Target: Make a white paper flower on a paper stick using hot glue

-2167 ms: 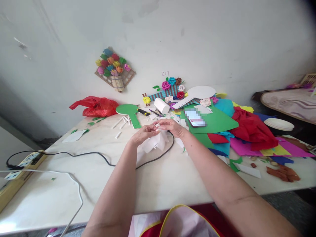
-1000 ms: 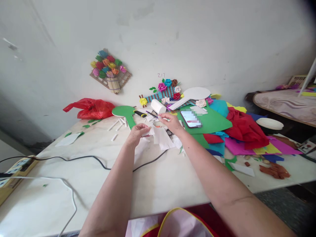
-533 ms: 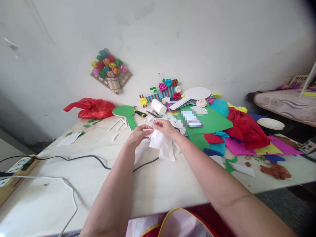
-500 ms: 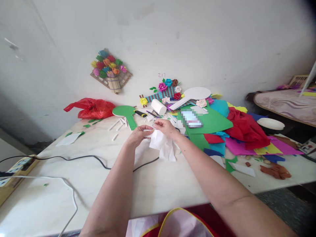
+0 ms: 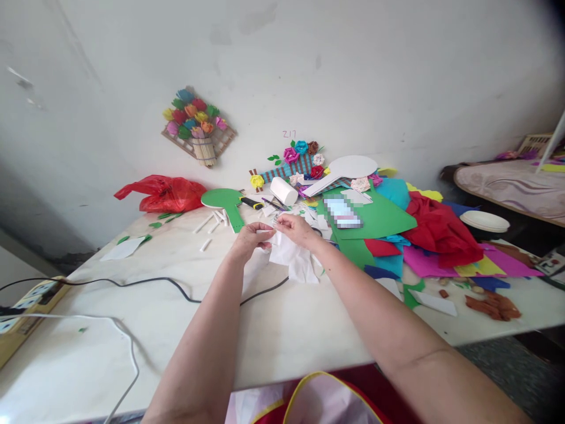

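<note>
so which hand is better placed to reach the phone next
Probably the right hand: it is nearer the phone than the left hand, though both hands hold the white sheet.

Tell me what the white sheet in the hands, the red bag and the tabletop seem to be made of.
The white sheet looks like tissue paper or thin nonwoven fabric, matte, since it droops in limp folds. The red bag is most likely thin plastic: crinkled and glossy. The tabletop could be stone or an imitation, smooth with a slight sheen and faint streaks.
</note>
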Demonstrator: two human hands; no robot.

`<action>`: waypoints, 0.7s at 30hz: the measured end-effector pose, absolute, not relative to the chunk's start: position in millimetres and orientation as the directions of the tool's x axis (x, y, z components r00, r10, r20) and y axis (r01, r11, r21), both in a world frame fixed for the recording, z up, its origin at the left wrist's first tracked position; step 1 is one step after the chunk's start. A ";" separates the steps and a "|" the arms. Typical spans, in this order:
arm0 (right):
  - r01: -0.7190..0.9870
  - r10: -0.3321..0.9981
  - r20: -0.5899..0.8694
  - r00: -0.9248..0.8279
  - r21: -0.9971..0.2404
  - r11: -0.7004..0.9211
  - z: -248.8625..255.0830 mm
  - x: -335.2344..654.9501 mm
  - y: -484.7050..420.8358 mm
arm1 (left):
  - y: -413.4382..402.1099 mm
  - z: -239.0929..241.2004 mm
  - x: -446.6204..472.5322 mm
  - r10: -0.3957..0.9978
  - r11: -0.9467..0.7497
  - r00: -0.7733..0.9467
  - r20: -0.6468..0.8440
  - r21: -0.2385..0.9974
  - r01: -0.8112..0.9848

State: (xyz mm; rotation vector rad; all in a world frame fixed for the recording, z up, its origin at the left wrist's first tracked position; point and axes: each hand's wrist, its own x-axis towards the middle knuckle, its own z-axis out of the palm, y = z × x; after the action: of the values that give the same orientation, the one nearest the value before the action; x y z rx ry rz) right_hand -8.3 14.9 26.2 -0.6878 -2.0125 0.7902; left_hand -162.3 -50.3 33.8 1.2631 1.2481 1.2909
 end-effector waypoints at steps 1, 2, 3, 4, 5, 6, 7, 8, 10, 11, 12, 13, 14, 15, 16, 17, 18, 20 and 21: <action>0.199 0.713 0.512 -0.479 -0.728 0.656 24.8 -8.9 15.7 | -50.0 33.4 -162.1 0.995 -0.074 -0.060 0.076 0.997 0.027; 0.213 0.715 0.516 -0.471 -0.720 0.661 23.7 -9.3 16.6 | -49.5 32.8 -162.1 0.996 -0.073 -0.060 0.073 0.997 0.009; 0.214 0.712 0.521 -0.470 -0.715 0.665 22.9 -9.5 17.4 | -49.1 32.2 -162.2 0.996 -0.067 -0.057 0.067 0.998 -0.012; 0.205 0.708 0.526 -0.471 -0.715 0.668 22.4 -9.5 18.2 | -48.7 31.7 -162.4 0.997 -0.057 -0.050 0.055 0.998 -0.035; 0.188 0.704 0.532 -0.470 -0.718 0.670 22.3 -9.2 18.9 | -48.4 31.4 -162.7 0.998 -0.042 -0.042 0.040 0.997 -0.058; 0.170 0.700 0.538 -0.470 -0.722 0.670 22.4 -8.8 19.4 | -48.3 31.2 -162.9 0.999 -0.026 -0.035 0.024 0.996 -0.082; 0.151 0.696 0.544 -0.468 -0.727 0.670 22.6 -8.3 19.9 | -48.5 31.4 -163.0 1.000 -0.009 -0.025 0.006 0.995 -0.104; 0.135 0.695 0.550 -0.463 -0.731 0.669 22.9 -7.6 20.3 | -48.8 31.8 -162.9 1.000 0.008 -0.014 -0.010 0.992 -0.125; 0.121 0.693 0.558 -0.457 -0.733 0.669 23.1 -6.0 20.9 | -50.0 33.3 -162.1 0.999 0.045 0.006 -0.045 0.985 -0.166; 0.126 0.693 0.559 -0.456 -0.730 0.672 22.9 -5.2 21.3 | -50.6 34.1 -161.5 0.998 0.064 0.014 -0.063 0.981 -0.182; 0.140 0.695 0.558 -0.453 -0.725 0.674 22.6 -4.3 21.8 | -51.1 34.8 -161.0 0.997 0.081 0.017 -0.079 0.978 -0.195; 0.160 0.699 0.558 -0.448 -0.719 0.676 22.1 -3.3 22.5 | -51.5 35.3 -160.5 0.995 0.095 0.014 -0.094 0.974 -0.204; 0.182 0.702 0.559 -0.442 -0.710 0.680 21.6 -2.4 23.2 | -51.5 35.5 -160.1 0.994 0.105 0.005 -0.106 0.972 -0.210; 0.204 0.704 0.562 -0.434 -0.700 0.685 21.0 -1.4 23.9 | -51.3 35.3 -160.0 0.993 0.111 -0.003 -0.114 0.971 -0.212; 0.226 0.706 0.568 -0.424 -0.688 0.690 20.6 -0.5 24.6 | -50.8 34.7 -160.2 0.993 0.114 -0.009 -0.118 0.970 -0.213; 0.251 0.707 0.573 -0.414 -0.675 0.694 20.4 0.5 25.1 | -50.2 33.8 -160.6 0.993 0.116 -0.007 -0.121 0.970 -0.214; 0.282 0.712 0.575 -0.403 -0.662 0.694 20.5 1.4 25.4 | -49.4 32.7 -161.2 0.993 0.119 0.001 -0.122 0.969 -0.217; 0.360 0.728 0.574 -0.376 -0.633 0.685 21.6 3.1 24.9 | -47.8 30.4 -162.6 0.993 0.119 0.024 -0.117 0.966 -0.228; 0.396 0.729 0.578 -0.366 -0.612 0.684 22.7 3.7 24.2 | -47.2 29.5 -163.1 0.993 0.118 0.032 -0.114 0.965 -0.236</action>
State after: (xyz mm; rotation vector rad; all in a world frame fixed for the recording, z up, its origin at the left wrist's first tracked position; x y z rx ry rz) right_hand 3.7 24.2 22.7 -0.8681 -1.9977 0.4687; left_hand -163.1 -47.2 29.5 0.9574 1.0724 1.2145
